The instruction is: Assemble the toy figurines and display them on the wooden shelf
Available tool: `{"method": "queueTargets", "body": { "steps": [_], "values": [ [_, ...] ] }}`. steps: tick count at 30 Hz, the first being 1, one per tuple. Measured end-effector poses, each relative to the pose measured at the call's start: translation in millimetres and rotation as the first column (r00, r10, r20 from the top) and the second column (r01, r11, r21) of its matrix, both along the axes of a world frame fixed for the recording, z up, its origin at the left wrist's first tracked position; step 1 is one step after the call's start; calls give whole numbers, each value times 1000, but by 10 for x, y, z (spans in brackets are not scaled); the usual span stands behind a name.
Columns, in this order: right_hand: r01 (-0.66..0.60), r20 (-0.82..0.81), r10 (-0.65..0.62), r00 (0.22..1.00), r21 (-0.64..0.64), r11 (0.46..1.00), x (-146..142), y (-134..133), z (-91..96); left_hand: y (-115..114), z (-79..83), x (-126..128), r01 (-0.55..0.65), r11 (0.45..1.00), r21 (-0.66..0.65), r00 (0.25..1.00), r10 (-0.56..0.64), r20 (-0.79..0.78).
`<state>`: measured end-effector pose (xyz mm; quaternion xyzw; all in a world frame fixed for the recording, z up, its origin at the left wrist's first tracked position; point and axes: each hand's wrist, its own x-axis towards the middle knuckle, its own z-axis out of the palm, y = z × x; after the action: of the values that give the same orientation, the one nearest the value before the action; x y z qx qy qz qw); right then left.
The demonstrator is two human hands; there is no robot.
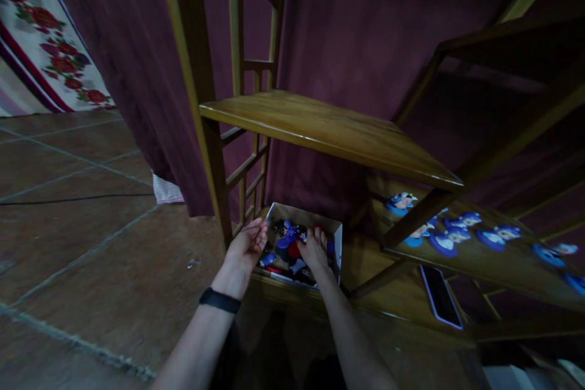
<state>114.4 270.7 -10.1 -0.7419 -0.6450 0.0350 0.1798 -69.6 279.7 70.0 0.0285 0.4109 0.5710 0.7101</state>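
step in hand looks like sorting through the box [339, 245] of small figurines [287, 236]; it sits on the bottom shelf [365, 262] of the wooden rack, figurines piled loosely inside. right hand [315, 250] is down in the box at its right half, fingers bent onto the pile; can't tell if its grip has hold of a piece, fingertips are lost among dark items. left hand [247, 245] is at the box's left rim, grip half open, fingers loosely curled, nothing seen in it. next move probably calls for a clean pinch on one figurine without dragging its neighbours; pieces look tangled.

counts: two hands, one box, one black wristband [219, 300] (left wrist), one phone [441, 297] right of the box. display figurines [450, 241] on the raised right-hand shelf [493, 262]: about eight, some partly behind a post, one cut by frame edge. box figurines: several, overlapped, too dark to count.
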Motion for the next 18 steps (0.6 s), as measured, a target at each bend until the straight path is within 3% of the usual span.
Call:
{"method": "queueTargets", "body": {
  "steps": [7,18],
  "values": [
    [-166,23,166,986,-6,986,-152,8,77,-16,-24,8,30,1000,5,1000,-30,5],
    [-199,18,199,980,-4,980,-220,87,25,7,0,16,68,998,-12,997,-68,24]
  ]
}}
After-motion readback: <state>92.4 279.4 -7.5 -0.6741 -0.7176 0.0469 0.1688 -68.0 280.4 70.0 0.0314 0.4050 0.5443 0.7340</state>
